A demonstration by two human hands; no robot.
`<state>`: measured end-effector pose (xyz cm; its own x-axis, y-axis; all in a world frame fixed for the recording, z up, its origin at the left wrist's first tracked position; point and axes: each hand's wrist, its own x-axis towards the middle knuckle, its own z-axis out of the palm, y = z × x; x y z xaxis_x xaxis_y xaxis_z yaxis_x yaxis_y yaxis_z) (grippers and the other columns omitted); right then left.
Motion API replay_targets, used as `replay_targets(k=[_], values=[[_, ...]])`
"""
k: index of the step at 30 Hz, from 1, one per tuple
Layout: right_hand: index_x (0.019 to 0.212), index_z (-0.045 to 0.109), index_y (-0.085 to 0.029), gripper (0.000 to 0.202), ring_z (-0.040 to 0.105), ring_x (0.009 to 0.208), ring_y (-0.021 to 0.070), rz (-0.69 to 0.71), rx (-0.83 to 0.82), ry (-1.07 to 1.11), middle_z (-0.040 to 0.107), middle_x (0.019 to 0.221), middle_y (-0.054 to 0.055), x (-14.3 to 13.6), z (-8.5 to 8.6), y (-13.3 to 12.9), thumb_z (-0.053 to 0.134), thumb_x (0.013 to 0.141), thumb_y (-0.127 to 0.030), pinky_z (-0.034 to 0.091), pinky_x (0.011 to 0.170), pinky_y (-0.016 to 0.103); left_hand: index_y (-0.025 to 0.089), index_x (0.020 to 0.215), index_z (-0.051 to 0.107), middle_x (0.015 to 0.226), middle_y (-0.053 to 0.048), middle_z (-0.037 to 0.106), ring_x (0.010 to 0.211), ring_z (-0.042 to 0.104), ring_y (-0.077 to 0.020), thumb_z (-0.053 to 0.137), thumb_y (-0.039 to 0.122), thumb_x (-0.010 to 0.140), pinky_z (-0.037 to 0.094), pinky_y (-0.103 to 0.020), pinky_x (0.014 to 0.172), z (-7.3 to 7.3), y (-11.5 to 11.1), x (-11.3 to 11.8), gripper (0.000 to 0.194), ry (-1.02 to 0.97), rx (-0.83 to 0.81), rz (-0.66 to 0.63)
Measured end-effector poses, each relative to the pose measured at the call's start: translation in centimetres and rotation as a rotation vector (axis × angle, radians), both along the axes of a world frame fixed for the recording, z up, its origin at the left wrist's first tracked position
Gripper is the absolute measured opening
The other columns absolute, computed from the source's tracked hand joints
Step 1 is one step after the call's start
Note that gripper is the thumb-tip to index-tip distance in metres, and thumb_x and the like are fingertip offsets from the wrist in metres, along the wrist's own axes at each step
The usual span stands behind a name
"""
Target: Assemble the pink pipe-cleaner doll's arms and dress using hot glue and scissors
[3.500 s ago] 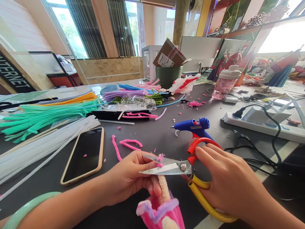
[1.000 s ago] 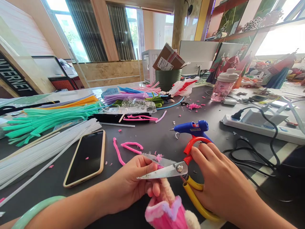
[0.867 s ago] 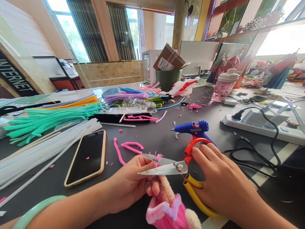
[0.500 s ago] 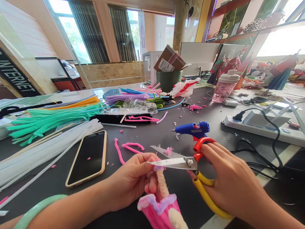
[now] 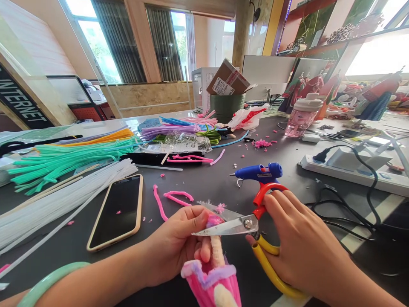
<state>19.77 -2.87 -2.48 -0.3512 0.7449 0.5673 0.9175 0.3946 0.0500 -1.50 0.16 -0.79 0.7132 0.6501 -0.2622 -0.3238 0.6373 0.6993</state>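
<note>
My left hand (image 5: 187, 232) pinches the pink and lilac end of a fuzzy cream stem, part of a pipe-cleaner figure (image 5: 214, 281) with a pink body and a lilac zigzag trim. My right hand (image 5: 306, 243) is wrapped round the red and yellow handles of a pair of scissors (image 5: 236, 226). The blades are parted and point left, around the pink tip by my left fingertips. Pink fluff clings near the far blade. Part of the figure's pink end is hidden by my fingers and the near blade.
A phone (image 5: 116, 211) lies left of my hands. Beyond them are pink pipe-cleaner pieces (image 5: 159, 204) and a blue glue gun (image 5: 258, 172). Bundles of green (image 5: 73, 162) and white stems (image 5: 64, 204) lie left; a power strip (image 5: 345, 170) and black cables lie right.
The scissors have shifted left and slightly down, bringing the blades around the pink tip. My right hand moved with them. The figure's body has shifted slightly left.
</note>
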Motion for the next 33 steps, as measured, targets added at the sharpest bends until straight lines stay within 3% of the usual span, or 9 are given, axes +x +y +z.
replay_targets(k=[7, 17, 28, 33], values=[[0.087, 0.045, -0.02, 0.02, 0.054, 0.078, 0.0249, 0.039, -0.072, 0.061, 0.056, 0.085, 0.008, -0.3, 0.0, 0.0, 0.055, 0.073, -0.032, 0.046, 0.067, 0.038, 0.012, 0.061, 0.062, 0.037, 0.0, 0.059, 0.036, 0.057, -0.0097, 0.078, 0.035, 0.066, 0.042, -0.013, 0.038, -0.4, -0.2, -0.1, 0.028, -0.002, -0.009, 0.015], [0.088, 0.048, -0.02, 0.021, 0.058, 0.078, 0.0254, 0.053, -0.11, 0.099, 0.058, 0.08, 0.008, -0.4, -0.4, -0.2, 0.052, 0.068, -0.023, 0.05, 0.064, 0.036, 0.012, 0.059, 0.062, 0.035, 0.002, 0.056, 0.034, 0.051, -0.0061, 0.077, 0.043, 0.065, 0.042, -0.012, 0.04, -0.6, 0.0, -0.1, 0.035, 0.052, -0.01, 0.033], [0.083, 0.051, -0.019, 0.018, 0.06, 0.064, 0.022, 0.011, 0.049, 0.022, 0.064, 0.077, 0.009, 0.0, -0.7, -0.1, 0.048, 0.066, -0.024, 0.046, 0.051, 0.031, 0.013, 0.063, 0.064, 0.035, 0.002, 0.055, 0.032, 0.046, -0.0062, 0.074, 0.034, 0.069, 0.04, -0.013, 0.039, -1.3, 0.3, -0.3, 0.025, 0.068, 0.013, 0.014], [0.078, 0.051, -0.02, 0.013, 0.061, 0.063, 0.0219, -0.013, 0.076, 0.015, 0.065, 0.078, 0.01, 0.1, -0.8, -0.2, 0.047, 0.067, -0.027, 0.044, 0.049, 0.03, 0.012, 0.065, 0.066, 0.043, -0.002, 0.063, 0.032, 0.046, -0.0045, 0.076, 0.033, 0.068, 0.038, -0.012, 0.038, -1.3, 0.4, -0.2, 0.023, 0.057, -0.02, 0.011]])
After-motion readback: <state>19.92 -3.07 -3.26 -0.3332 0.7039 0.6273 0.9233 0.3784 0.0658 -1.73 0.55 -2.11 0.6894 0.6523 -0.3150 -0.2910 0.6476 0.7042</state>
